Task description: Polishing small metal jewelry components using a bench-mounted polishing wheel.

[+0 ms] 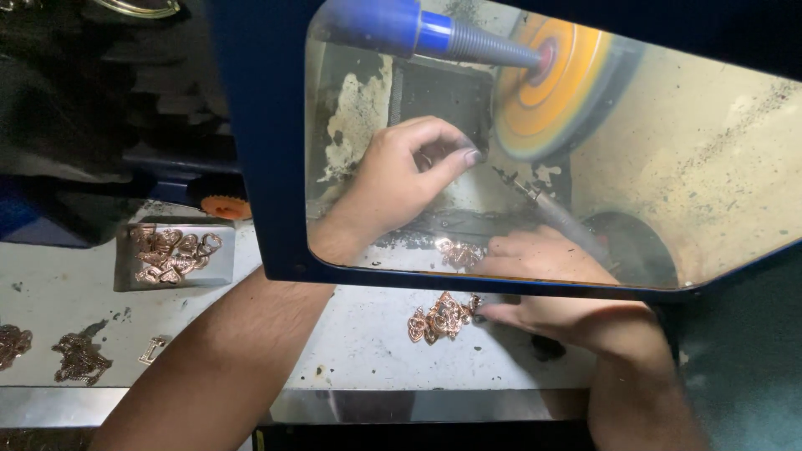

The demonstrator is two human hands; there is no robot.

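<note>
Behind a clear shield, my left hand (409,171) pinches a small metal piece against the edge of a spinning yellow-orange buffing wheel (551,83). The piece itself is mostly hidden by my fingertips. My right hand (560,288) rests low on the bench, partly under the shield's edge, fingertips touching a small heap of rose-gold heart-shaped pendants (441,317). Whether it grips one I cannot tell.
A blue-framed transparent guard (267,167) covers the wheel and its blue spindle (401,25). A small steel tray (134,280) at the left holds more pendants (173,253). Loose chain clusters (79,357) lie at the far left. The bench's metal front edge (418,405) runs below.
</note>
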